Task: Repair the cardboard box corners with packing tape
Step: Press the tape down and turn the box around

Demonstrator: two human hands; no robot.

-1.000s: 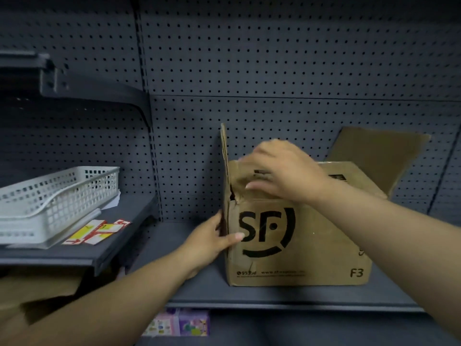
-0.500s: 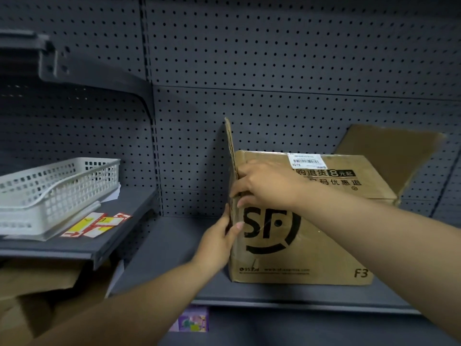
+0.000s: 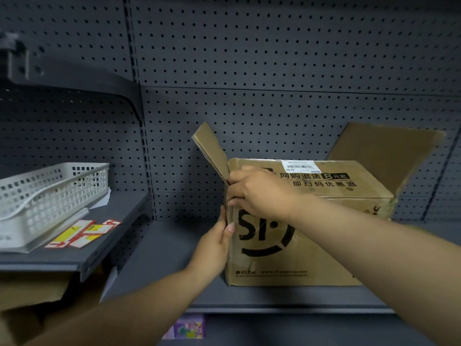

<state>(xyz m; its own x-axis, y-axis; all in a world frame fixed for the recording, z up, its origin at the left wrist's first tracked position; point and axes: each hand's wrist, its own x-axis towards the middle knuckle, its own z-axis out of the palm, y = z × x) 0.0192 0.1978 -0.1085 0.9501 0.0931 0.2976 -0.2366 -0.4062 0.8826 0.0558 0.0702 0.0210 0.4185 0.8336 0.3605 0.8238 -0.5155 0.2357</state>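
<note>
A brown cardboard box with a black logo stands on the dark shelf. One top flap lies flat; the left flap and the right flap stand up. My right hand grips the box's upper left front corner, fingers curled over the edge. My left hand lies flat against the left vertical corner, thumb on the front face. No tape roll is in view.
A white perforated basket sits on a higher shelf at left, with red and yellow labels beside it. Pegboard wall stands behind. Cardboard lies under the left shelf, and a small purple package lies below.
The top flap has been folded down flat. My right hand moved left onto the upper left corner. My left hand slid up along the left corner edge.
</note>
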